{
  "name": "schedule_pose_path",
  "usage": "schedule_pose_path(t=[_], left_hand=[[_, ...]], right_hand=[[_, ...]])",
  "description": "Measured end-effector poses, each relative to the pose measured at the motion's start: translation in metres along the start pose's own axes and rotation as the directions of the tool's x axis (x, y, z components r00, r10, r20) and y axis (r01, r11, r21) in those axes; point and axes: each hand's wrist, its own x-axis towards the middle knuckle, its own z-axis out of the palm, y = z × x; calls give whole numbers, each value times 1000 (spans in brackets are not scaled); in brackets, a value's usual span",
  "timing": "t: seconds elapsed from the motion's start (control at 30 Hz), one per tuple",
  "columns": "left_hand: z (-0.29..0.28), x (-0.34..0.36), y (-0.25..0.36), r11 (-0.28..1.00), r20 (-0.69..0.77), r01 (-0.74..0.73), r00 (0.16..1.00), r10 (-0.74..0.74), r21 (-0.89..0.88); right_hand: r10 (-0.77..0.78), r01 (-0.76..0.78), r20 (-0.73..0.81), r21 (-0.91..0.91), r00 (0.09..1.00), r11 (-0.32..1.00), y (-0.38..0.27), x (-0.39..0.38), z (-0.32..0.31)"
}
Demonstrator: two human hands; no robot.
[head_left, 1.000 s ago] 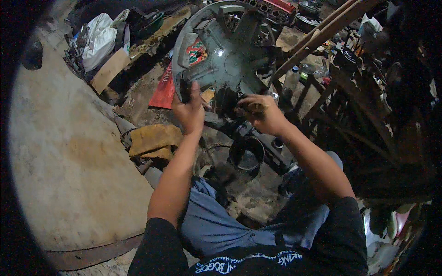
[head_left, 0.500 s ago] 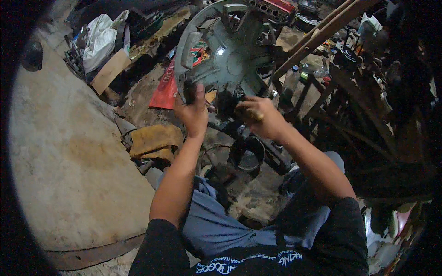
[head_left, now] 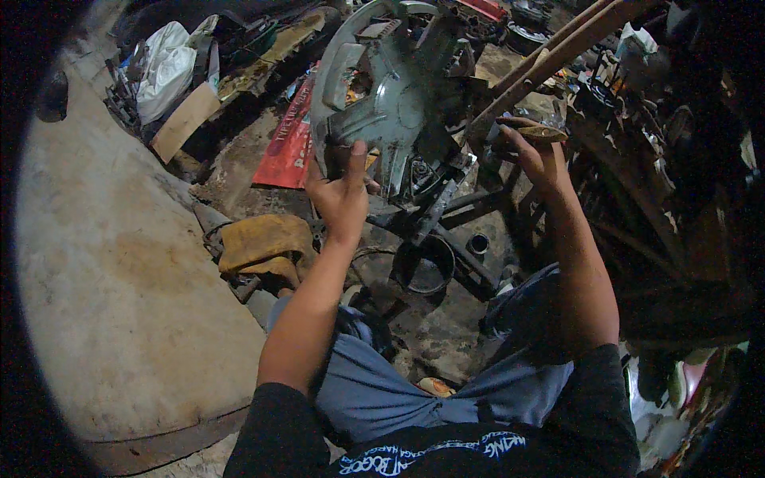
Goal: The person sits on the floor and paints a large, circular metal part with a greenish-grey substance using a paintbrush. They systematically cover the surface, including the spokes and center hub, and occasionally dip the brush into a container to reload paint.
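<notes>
A large, round, grey-green wheel cover [head_left: 382,103] with wide spokes and openings is tilted up in front of me. Its lower part is dark and wet-looking. My left hand [head_left: 341,187] grips its lower left rim, thumb lying over the front face. To the right of the cover, apart from it, my right hand [head_left: 542,159] is closed round a flat, oval, brownish thing [head_left: 542,131], whose kind I cannot make out. Below the cover, a round dark bucket [head_left: 422,265] stands on the floor between my legs.
A yellow-brown cloth [head_left: 267,243] lies left of my left forearm, beside a pale board-like surface [head_left: 127,303]. Behind it are a red printed sheet [head_left: 285,139] and a white plastic bag [head_left: 169,68]. A long wooden bar [head_left: 550,60] slants at the upper right, above dark piled scrap.
My right hand has moved up and right, away from the lower part of the wheel cover, with the brownish thing in it. The cover has turned and shifted slightly; my left hand still holds it.
</notes>
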Motion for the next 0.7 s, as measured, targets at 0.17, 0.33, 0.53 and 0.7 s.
schedule_pose_path(t=[0.17,0.33,0.53,0.7], left_hand=[[4,-6,15,999,42,36,998,-36,13],[4,-1,17,974,113,-166,982,150,152],[10,4,26,934,172,-197,973,151,297],[10,11,26,935,214,-155,973,88,320]], right_hand=[[-23,-41,172,356,985,933,5,-15,3],[-74,38,208,170,975,985,-51,-47,14],[-363,319,335,180,869,930,-69,-64,36],[-616,696,409,-68,673,715,-45,-62,60]])
